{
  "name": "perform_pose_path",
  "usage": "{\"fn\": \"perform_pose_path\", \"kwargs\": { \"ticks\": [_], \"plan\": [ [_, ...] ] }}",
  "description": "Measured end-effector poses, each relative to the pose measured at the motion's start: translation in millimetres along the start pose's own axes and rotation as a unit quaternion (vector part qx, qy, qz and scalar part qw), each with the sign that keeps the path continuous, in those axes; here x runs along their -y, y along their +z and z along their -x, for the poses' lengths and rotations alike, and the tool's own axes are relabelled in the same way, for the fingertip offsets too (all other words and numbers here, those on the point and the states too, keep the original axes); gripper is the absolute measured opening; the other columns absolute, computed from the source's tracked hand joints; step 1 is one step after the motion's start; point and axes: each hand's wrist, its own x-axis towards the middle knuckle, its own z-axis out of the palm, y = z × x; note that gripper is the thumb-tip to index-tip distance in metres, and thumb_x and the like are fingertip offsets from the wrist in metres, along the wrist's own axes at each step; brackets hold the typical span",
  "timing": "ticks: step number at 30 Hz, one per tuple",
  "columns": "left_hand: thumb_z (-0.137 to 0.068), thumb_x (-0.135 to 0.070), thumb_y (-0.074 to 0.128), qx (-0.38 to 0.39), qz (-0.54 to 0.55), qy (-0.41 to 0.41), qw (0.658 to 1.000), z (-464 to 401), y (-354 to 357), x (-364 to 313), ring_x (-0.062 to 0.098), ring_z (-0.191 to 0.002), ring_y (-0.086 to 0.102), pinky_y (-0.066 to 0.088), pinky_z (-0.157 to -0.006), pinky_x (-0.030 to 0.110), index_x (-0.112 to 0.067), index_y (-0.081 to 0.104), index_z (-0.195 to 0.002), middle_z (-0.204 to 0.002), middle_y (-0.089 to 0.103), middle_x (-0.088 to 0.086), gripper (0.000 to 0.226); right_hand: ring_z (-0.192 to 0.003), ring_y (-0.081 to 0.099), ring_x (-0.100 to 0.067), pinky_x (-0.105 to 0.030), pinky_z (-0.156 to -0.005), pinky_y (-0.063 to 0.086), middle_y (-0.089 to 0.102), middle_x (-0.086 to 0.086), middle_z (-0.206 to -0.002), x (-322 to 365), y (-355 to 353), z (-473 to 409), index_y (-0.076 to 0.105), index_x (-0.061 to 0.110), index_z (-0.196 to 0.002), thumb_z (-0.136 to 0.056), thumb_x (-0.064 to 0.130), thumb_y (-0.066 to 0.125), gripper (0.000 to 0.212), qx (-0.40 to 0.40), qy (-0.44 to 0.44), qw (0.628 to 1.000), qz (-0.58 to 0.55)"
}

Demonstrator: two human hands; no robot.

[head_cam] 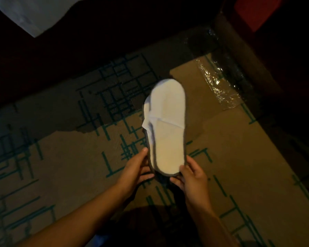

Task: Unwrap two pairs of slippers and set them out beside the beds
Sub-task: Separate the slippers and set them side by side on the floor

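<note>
A white slipper (168, 125) with a dark sole edge is held above the carpet, toe pointing away from me. A second slipper seems to lie flat underneath it, its white edge showing on the left side. My left hand (136, 168) grips the heel from the left, and my right hand (191, 172) grips it from the right. A crumpled clear plastic wrapper (218, 82) lies on the floor at the far right, apart from the slippers.
The floor is a brown carpet (64, 157) with green line patterns. White bed linen (25, 13) hangs at the top left over a dark bed base. A dark piece of furniture (268, 56) stands along the right side. The room is dim.
</note>
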Motion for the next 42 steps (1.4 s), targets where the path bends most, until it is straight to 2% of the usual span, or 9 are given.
{"fn": "perform_pose_path", "kwargs": {
  "ticks": [4, 8, 14, 16, 19, 25, 30, 36, 42],
  "plan": [
    [-0.084, -0.006, 0.058, -0.057, -0.011, 0.064, 0.996, 7, -2, 6, 0.013, -0.086, 0.069, 0.057, -0.075, 0.025, -0.007, 0.056, -0.117, -0.102, 0.07, 0.007, 0.033, -0.072, 0.062, -0.014, -0.018, -0.048, 0.054, 0.065, 0.001, -0.088, -10, 17, 5, 0.052, 0.018, -0.117, -0.092, 0.005, 0.047, 0.029, 0.024, 0.045, 0.992, 0.113],
    [-0.084, -0.002, 0.058, -0.053, -0.039, 0.044, 0.997, 9, -13, 2, 0.016, -0.088, 0.065, 0.058, -0.068, 0.019, -0.005, 0.052, -0.122, -0.113, 0.064, 0.011, 0.039, -0.084, 0.063, -0.023, -0.041, -0.082, 0.055, 0.062, -0.004, -0.097, 4, 10, 4, 0.053, 0.016, -0.123, -0.087, 0.017, 0.057, 0.036, -0.038, -0.024, 0.942, 0.332],
    [-0.079, -0.009, 0.068, 0.104, -0.363, 0.045, 0.925, 8, -47, -41, 0.026, -0.097, 0.064, 0.051, -0.094, 0.045, -0.005, 0.063, -0.109, -0.107, 0.067, 0.016, 0.031, -0.14, 0.022, -0.026, -0.058, -0.113, 0.014, 0.038, -0.005, -0.145, 61, 32, -7, 0.039, 0.03, -0.138, -0.074, 0.023, 0.067, 0.071, 0.017, -0.457, 0.632, 0.626],
    [-0.08, -0.007, 0.066, 0.15, -0.422, 0.059, 0.892, 10, -52, -53, 0.022, -0.096, 0.065, 0.052, -0.092, 0.04, -0.005, 0.066, -0.106, -0.105, 0.07, 0.015, 0.026, -0.145, 0.009, -0.021, -0.061, -0.111, -0.003, 0.03, 0.0, -0.152, 78, 46, -18, 0.039, 0.034, -0.137, -0.073, 0.026, 0.066, 0.071, 0.119, -0.472, 0.53, 0.694],
    [-0.08, -0.012, 0.068, 0.149, -0.433, 0.084, 0.885, 13, -53, -69, 0.005, -0.085, 0.066, 0.054, -0.084, 0.027, -0.017, 0.07, -0.099, -0.096, 0.072, 0.0, 0.02, -0.142, 0.022, -0.016, -0.062, -0.11, -0.009, 0.042, 0.008, -0.146, 96, 56, -32, 0.046, 0.038, -0.132, -0.079, 0.029, 0.06, 0.056, 0.265, -0.348, 0.47, 0.767],
    [-0.078, -0.016, 0.07, 0.135, -0.369, 0.087, 0.915, 9, -51, -85, -0.001, -0.082, 0.066, 0.053, -0.088, 0.029, -0.034, 0.067, -0.087, -0.097, 0.069, -0.011, 0.021, -0.102, 0.063, -0.019, -0.039, -0.094, 0.051, 0.069, -0.007, -0.113, 99, 48, -42, 0.065, 0.016, -0.115, -0.079, 0.009, 0.066, 0.037, 0.373, -0.193, 0.623, 0.66],
    [-0.076, -0.012, 0.069, 0.197, -0.29, 0.043, 0.935, 9, -53, -93, 0.011, -0.089, 0.069, 0.057, -0.08, 0.023, -0.025, 0.069, -0.097, -0.094, 0.075, -0.005, 0.025, -0.06, 0.06, 0.005, -0.017, -0.067, 0.048, 0.07, 0.007, -0.07, 97, 38, -56, 0.073, 0.014, -0.09, -0.079, 0.006, 0.069, 0.014, 0.4, -0.102, 0.694, 0.59],
    [-0.04, -0.056, 0.083, 0.185, 0.122, 0.039, 0.974, 1, -60, -63, 0.012, -0.073, 0.07, 0.059, -0.069, 0.026, -0.02, 0.074, -0.079, -0.077, 0.075, -0.001, 0.054, -0.056, 0.056, -0.004, -0.013, -0.055, 0.046, 0.062, 0.006, -0.06, 91, 24, -71, 0.064, 0.019, -0.071, -0.078, 0.003, 0.069, 0.019, 0.282, -0.075, 0.846, 0.447],
    [-0.085, -0.009, 0.058, 0.101, 0.007, -0.023, 0.995, 16, -5, -25, 0.016, -0.084, 0.066, 0.059, -0.071, 0.026, -0.016, 0.058, -0.1, -0.103, 0.066, 0.009, 0.017, -0.063, 0.056, -0.014, -0.027, -0.063, 0.047, 0.061, -0.001, -0.071, 67, 31, -76, 0.059, 0.019, -0.07, -0.08, 0.007, 0.067, 0.018, 0.093, -0.043, 0.962, 0.255]
  ]
}}
